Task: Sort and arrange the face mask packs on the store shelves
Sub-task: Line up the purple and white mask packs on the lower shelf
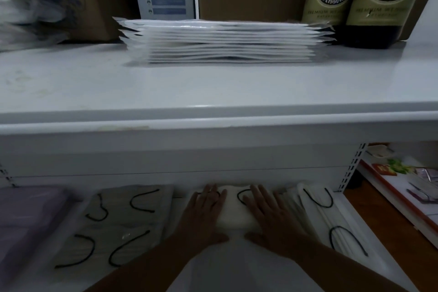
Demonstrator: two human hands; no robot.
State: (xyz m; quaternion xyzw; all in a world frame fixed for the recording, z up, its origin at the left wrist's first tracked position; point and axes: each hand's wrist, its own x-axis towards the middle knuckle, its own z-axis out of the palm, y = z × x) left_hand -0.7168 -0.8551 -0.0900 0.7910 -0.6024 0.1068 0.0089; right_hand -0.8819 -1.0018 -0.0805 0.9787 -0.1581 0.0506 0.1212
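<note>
Risk first: both hands are pressing flat on the cream mask pack point(234, 211) on the lower shelf point(237, 268), left hand point(203, 211) on its left edge, right hand point(267, 213) on its right. Fingers are lying straight and spread, palms down, gripping nothing, just bearing on the pack. The film looks slick, so a sideways push is likely sliding it over the neighbours instead of squaring it. Grey mask pack point(113, 227) is sitting just beside on the left, white mask pack point(331, 220) touching or overlapping on the right; can't tell which. Either one could get dragged out of line or have its black ear loops snagged.

Orientation: cream pack's long axis seems to be running front to back, short end facing the shelf's back wall; its near end is blurring into the white foreground, so this is a judgement. Ear loops are showing near the far end by the fingertips.

Upper shelf point(213, 92) is carrying a stack of white packs point(222, 40), long axis left to right, edges slightly staggered. Knocking the shelf could be fanning it further. Weissbier bottles point(355, 2) are standing just right of the stack.
</note>
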